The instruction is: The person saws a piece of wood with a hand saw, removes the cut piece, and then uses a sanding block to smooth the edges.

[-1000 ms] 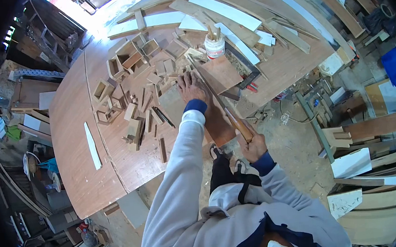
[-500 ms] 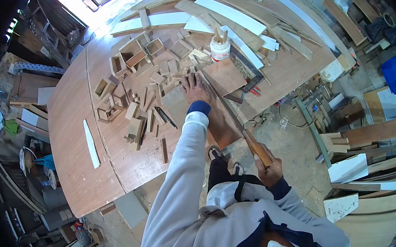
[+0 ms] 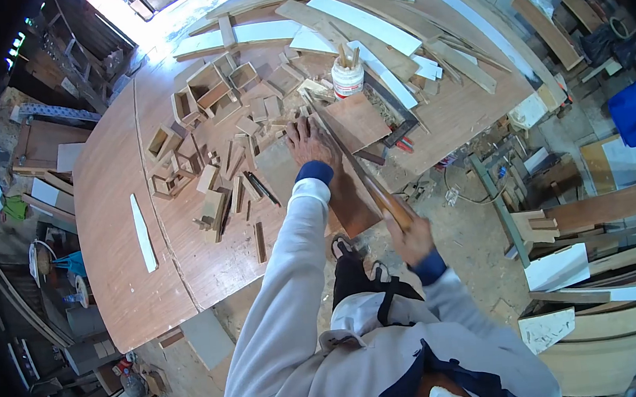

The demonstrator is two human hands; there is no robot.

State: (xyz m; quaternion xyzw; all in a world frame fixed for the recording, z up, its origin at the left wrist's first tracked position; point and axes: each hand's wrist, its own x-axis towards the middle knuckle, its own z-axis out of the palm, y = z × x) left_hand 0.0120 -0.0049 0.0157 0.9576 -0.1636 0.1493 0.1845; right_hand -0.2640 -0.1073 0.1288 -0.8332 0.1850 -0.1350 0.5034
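My right hand (image 3: pixel 412 240), slightly blurred, is closed around the wooden handle of a handsaw (image 3: pixel 389 204). The long, narrow blade runs away from me past the right side of my left hand (image 3: pixel 308 142). That hand lies over a brown board (image 3: pixel 352 204) with its fingers stretched out, pressing down near the blade. The board sticks out over the table's near edge. A flat greyish wood piece (image 3: pixel 276 164) lies just left of my left hand. Where the blade meets the wood is hard to make out.
Small wooden boxes (image 3: pixel 211 85), offcuts and pencils (image 3: pixel 262 190) cover the wooden table (image 3: pixel 113 239) to the left. A white jar (image 3: pixel 348 79) with sticks stands behind a thin brown panel (image 3: pixel 357 122). Long boards (image 3: pixel 367 22) lie at the back. More timber (image 3: pixel 616 320) is stacked at right.
My right hand has pushed the saw forward, away from my body and slightly left. My left hand stays on the board. The whole view has shifted slightly.
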